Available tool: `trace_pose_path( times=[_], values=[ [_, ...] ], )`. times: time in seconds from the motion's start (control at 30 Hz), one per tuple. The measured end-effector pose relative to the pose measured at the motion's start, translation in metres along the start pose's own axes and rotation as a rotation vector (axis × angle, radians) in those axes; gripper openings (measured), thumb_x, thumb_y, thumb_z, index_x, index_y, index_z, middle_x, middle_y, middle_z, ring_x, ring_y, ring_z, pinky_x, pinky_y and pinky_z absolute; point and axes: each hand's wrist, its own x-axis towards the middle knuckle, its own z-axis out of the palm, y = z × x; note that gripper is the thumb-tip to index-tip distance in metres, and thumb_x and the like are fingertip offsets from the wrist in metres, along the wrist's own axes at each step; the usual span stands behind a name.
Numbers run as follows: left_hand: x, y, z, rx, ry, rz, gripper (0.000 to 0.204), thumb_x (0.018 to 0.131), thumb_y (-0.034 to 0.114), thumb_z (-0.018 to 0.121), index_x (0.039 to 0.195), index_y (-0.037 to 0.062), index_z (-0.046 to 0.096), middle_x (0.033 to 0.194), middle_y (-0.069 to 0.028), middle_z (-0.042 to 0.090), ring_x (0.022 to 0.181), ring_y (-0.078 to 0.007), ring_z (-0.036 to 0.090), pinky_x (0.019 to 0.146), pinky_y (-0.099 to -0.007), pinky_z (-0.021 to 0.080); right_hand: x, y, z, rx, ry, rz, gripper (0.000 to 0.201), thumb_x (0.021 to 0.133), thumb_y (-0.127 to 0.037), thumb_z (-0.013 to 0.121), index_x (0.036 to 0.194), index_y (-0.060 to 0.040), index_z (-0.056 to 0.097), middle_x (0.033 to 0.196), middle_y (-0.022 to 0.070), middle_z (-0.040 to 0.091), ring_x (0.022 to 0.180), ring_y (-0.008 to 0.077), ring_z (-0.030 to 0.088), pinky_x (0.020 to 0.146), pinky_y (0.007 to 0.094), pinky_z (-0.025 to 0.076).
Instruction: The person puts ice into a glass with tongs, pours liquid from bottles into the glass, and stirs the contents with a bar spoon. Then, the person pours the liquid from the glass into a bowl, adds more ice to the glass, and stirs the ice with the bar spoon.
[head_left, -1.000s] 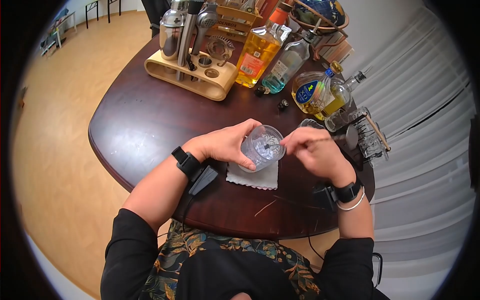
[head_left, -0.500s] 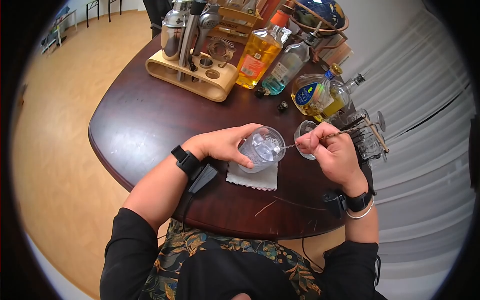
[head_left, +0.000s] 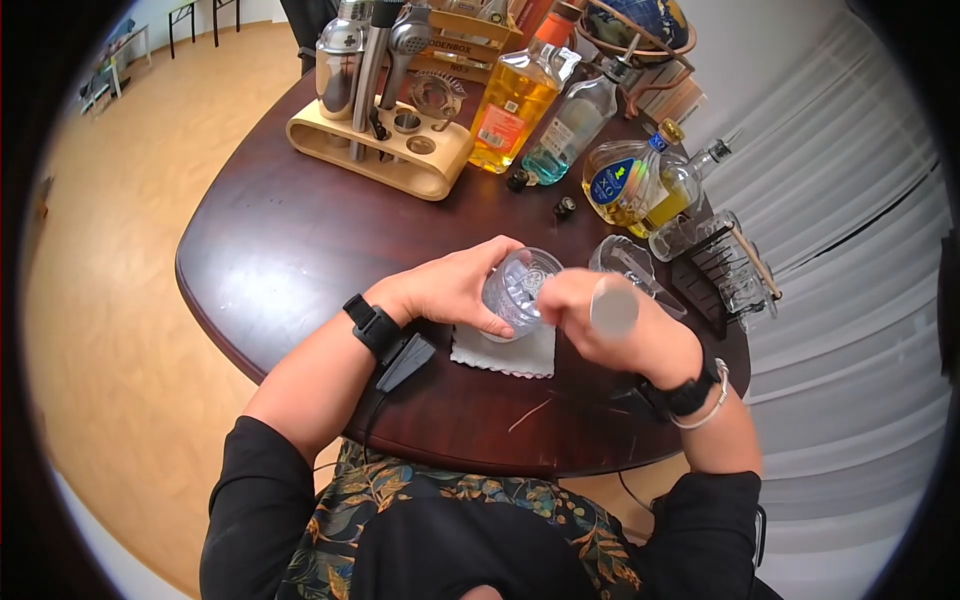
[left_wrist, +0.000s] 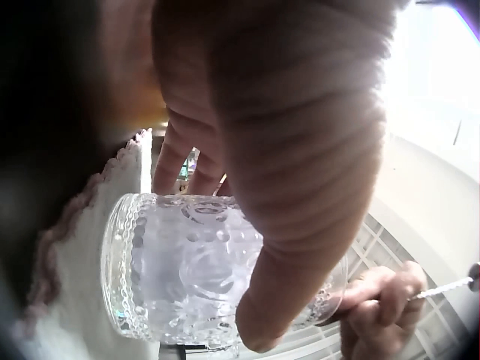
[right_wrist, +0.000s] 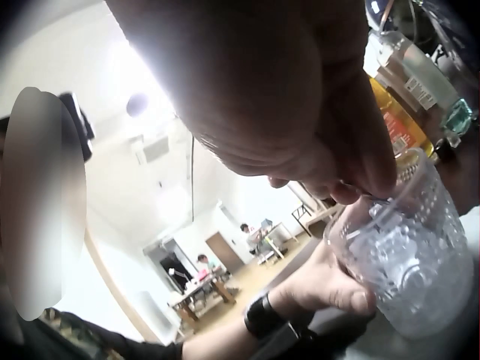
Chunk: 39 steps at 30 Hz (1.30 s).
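My left hand [head_left: 455, 285] grips a clear embossed glass [head_left: 505, 305] round its side, thumb on the near face. Ice fills much of the glass [right_wrist: 424, 277], which stands tilted a little at a white cloth [head_left: 505, 355] with a scalloped edge. Right at the rim, my right hand [head_left: 655, 342] has its fingers curled round a bar spoon with a twisted shaft [left_wrist: 446, 289]. The round end of the spoon [head_left: 614, 308] points up towards the head camera. The spoon's lower end is hidden by the hand and the glass.
Beyond my right hand stands a clear glass bowl [head_left: 625, 262], with a rack of upturned glasses [head_left: 735, 275] to its right. Several bottles, such as the amber one [head_left: 512, 105], line the back. A wooden bar-tool stand [head_left: 430, 180] is at back left; a small black cap [head_left: 565, 206] lies nearby.
The right hand with the bar spoon swung out to the right half a second ago and is now back left, close over the glass's rim. My left hand and the glass stay almost still.
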Motion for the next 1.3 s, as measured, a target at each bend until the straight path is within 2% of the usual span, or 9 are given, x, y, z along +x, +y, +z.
trace_pose_path(
  times=[0.07,0.1,0.17,0.4,0.8,0.93,1.07,1.17,1.3],
  values=[
    [0.000,-0.001,0.000,-0.065,-0.006,-0.007,0.092,0.060,0.017,0.089,0.133,-0.0001,0.036,0.123,-0.0131,0.052,0.116,-0.0202,0.051,0.101,-0.0329,0.041,0.001,0.012,0.002,0.094,0.086,0.174,0.015,0.078,0.001,0.055,0.092,-0.0058,0.054,0.078,0.0169,0.062,0.071,0.0394,0.060,0.063,0.0429,0.050],
    [0.000,-0.002,0.000,-0.067,-0.007,0.006,0.092,0.061,0.017,0.089,0.134,0.0000,0.036,0.123,-0.0129,0.052,0.116,-0.0203,0.051,0.101,-0.0331,0.041,0.001,0.017,0.001,0.155,0.160,0.191,0.009,0.083,0.001,0.055,0.089,-0.0049,0.053,0.078,0.0139,0.064,0.070,0.0301,0.065,0.065,0.0372,0.053],
    [0.000,-0.002,0.000,-0.072,-0.008,0.032,0.091,0.061,0.016,0.088,0.134,0.0000,0.036,0.124,-0.0126,0.053,0.115,-0.0205,0.051,0.101,-0.0334,0.041,-0.008,0.025,0.004,0.688,0.222,0.561,0.006,0.089,-0.001,0.055,0.086,-0.0046,0.050,0.083,0.0104,0.066,0.078,0.0177,0.067,0.070,0.0292,0.055],
    [0.001,-0.004,-0.004,-0.148,-0.074,0.019,0.095,0.063,0.017,0.087,0.139,0.0008,0.032,0.132,-0.0122,0.048,0.123,-0.0200,0.046,0.106,-0.0340,0.036,-0.032,0.022,0.024,1.031,0.436,0.464,0.012,0.094,-0.002,0.055,0.087,-0.0051,0.046,0.096,0.0129,0.065,0.091,0.0162,0.066,0.078,0.0278,0.057],
    [0.000,-0.008,0.000,-0.195,-0.064,0.031,0.099,0.062,0.017,0.088,0.139,0.0020,0.028,0.132,-0.0146,0.048,0.127,-0.0213,0.043,0.108,-0.0336,0.034,-0.051,-0.017,-0.016,0.502,0.486,0.232,0.012,0.085,0.007,0.059,0.081,-0.0016,0.052,0.093,0.0159,0.067,0.084,0.0192,0.067,0.075,0.0309,0.056],
    [0.000,-0.005,0.000,-0.008,-0.039,0.039,0.106,0.058,0.021,0.091,0.140,0.0014,0.026,0.133,-0.0146,0.047,0.127,-0.0217,0.043,0.109,-0.0335,0.033,-0.043,-0.024,-0.035,0.057,0.338,-0.066,0.018,0.074,0.009,0.064,0.083,-0.0046,0.056,0.097,0.0144,0.066,0.087,0.0294,0.067,0.073,0.0338,0.055],
    [0.002,-0.006,0.001,-0.002,-0.015,0.018,0.100,0.059,0.021,0.090,0.137,-0.0003,0.031,0.130,-0.0149,0.049,0.124,-0.0215,0.046,0.107,-0.0333,0.036,-0.030,-0.023,-0.035,-0.237,0.084,-0.207,0.014,0.073,-0.002,0.061,0.085,-0.0046,0.057,0.103,0.0118,0.064,0.098,0.0298,0.063,0.078,0.0352,0.054],
    [0.002,-0.004,-0.001,0.046,-0.009,0.033,0.096,0.061,0.019,0.089,0.136,-0.0008,0.034,0.130,-0.0135,0.050,0.123,-0.0209,0.047,0.106,-0.0331,0.036,-0.022,-0.010,-0.022,-0.227,0.000,-0.268,0.015,0.072,0.000,0.061,0.086,-0.0050,0.057,0.102,0.0118,0.064,0.095,0.0297,0.063,0.076,0.0360,0.055],
    [0.002,-0.007,-0.001,-0.041,-0.031,0.036,0.093,0.062,0.017,0.088,0.137,0.0002,0.036,0.130,-0.0119,0.050,0.123,-0.0202,0.047,0.106,-0.0334,0.037,-0.013,0.021,-0.007,0.065,0.056,-0.051,0.018,0.069,0.011,0.059,0.082,-0.0027,0.056,0.096,0.0136,0.067,0.087,0.0262,0.065,0.073,0.0318,0.054]
  ],
)
